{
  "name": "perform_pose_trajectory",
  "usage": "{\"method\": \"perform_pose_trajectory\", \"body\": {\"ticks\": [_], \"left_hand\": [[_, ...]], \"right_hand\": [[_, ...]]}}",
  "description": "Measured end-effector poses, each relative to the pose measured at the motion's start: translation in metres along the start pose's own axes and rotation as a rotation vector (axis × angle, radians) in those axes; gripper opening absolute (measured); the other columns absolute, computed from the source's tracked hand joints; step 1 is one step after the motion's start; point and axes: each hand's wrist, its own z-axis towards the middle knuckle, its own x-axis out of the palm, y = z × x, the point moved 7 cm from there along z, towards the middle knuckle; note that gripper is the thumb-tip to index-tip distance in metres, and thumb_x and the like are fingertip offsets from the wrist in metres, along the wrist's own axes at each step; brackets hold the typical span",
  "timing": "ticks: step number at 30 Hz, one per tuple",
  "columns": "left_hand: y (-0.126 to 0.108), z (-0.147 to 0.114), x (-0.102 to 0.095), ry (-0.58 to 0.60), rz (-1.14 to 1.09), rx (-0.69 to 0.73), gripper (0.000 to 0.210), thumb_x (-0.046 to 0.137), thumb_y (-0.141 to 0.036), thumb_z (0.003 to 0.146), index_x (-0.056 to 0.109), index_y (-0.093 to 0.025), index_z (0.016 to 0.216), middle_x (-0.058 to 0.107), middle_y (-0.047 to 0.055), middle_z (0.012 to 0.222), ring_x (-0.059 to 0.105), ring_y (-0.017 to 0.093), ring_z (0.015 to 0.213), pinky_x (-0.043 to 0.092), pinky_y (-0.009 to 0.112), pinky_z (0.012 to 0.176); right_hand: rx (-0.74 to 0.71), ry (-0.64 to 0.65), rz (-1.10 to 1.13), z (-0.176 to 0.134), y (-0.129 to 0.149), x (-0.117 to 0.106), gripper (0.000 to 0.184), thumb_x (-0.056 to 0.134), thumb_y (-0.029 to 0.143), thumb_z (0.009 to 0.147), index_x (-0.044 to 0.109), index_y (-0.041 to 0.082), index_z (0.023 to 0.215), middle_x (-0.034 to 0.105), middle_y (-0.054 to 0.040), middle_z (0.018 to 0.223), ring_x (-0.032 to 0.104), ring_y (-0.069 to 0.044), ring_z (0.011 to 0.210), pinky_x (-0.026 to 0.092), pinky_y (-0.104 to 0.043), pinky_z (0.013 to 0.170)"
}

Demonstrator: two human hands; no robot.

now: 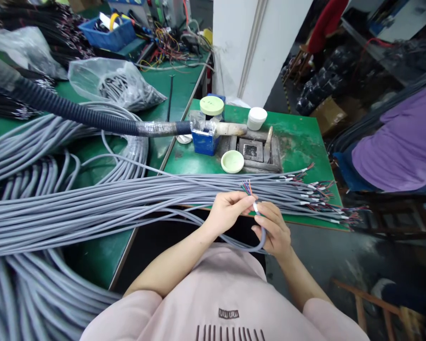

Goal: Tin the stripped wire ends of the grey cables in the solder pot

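A grey multi-core cable (261,237) bends up between my two hands, its coloured wires (247,187) fanned out at the tip. My left hand (229,208) pinches the cable near those bare wires, thumb across the top. My right hand (275,229) has its fingers closed round the grey jacket just below a white band (256,207). Right behind my hands lies a thick bundle of grey cables (170,187) across the bench, with white-banded, stripped ends (314,196) at the right.
A ribbed hose (102,122) crosses above the bench to a blue box (204,143). Near it are a solder pot (252,150), a pale green dish (232,161) and a white tub (257,118). Coiled cables (39,279) fill the left. A person in purple (397,137) sits right.
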Motion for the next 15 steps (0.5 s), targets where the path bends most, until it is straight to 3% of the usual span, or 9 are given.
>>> {"method": "perform_pose_trajectory", "body": {"ticks": [5, 7, 10, 12, 15], "left_hand": [[0.001, 0.000, -0.001, 0.000, 0.026, -0.014, 0.041, 0.076, -0.051, 0.068, 0.067, -0.012, 0.062, 0.063, 0.002, 0.060, 0.052, 0.007, 0.054, 0.047, 0.019, 0.056], [0.002, 0.000, -0.001, 0.012, 0.052, -0.016, 0.041, 0.075, -0.051, 0.069, 0.066, -0.012, 0.063, 0.063, 0.003, 0.060, 0.051, 0.007, 0.053, 0.046, 0.019, 0.054], [0.003, 0.001, 0.007, 0.068, 0.094, -0.011, 0.040, 0.074, -0.049, 0.071, 0.065, -0.012, 0.063, 0.063, 0.003, 0.059, 0.052, 0.007, 0.052, 0.045, 0.019, 0.054], [0.003, 0.001, 0.010, 0.070, 0.080, -0.007, 0.040, 0.076, -0.049, 0.069, 0.063, -0.012, 0.063, 0.063, 0.002, 0.059, 0.052, 0.007, 0.051, 0.045, 0.019, 0.052], [0.000, 0.000, 0.000, -0.081, 0.004, 0.048, 0.040, 0.080, -0.047, 0.064, 0.058, -0.014, 0.069, 0.057, -0.003, 0.054, 0.047, 0.005, 0.046, 0.040, 0.017, 0.046]], "right_hand": [[0.056, -0.030, 0.001, -0.005, 0.000, -0.002, 0.047, 0.056, 0.006, 0.085, 0.054, 0.025, 0.128, 0.065, -0.0098, 0.120, 0.062, -0.025, 0.111, 0.053, -0.048, 0.093], [0.215, -0.051, -0.015, -0.003, -0.007, -0.008, 0.039, 0.051, 0.008, 0.089, 0.058, 0.024, 0.124, 0.070, -0.0082, 0.111, 0.067, -0.022, 0.100, 0.056, -0.040, 0.085], [0.564, 0.035, 0.090, -0.001, -0.023, -0.007, 0.016, 0.052, 0.023, 0.093, 0.067, 0.022, 0.097, 0.071, -0.0010, 0.072, 0.067, -0.017, 0.063, 0.054, -0.027, 0.060], [0.738, 0.088, 0.224, 0.001, -0.028, -0.001, 0.022, 0.054, 0.032, 0.092, 0.066, 0.022, 0.077, 0.061, 0.0032, 0.050, 0.057, -0.014, 0.044, 0.047, -0.025, 0.048], [0.894, 0.016, 0.367, 0.002, -0.032, 0.003, 0.028, 0.055, 0.036, 0.091, 0.065, 0.021, 0.069, 0.053, 0.0043, 0.043, 0.048, -0.012, 0.037, 0.039, -0.025, 0.043]]}}
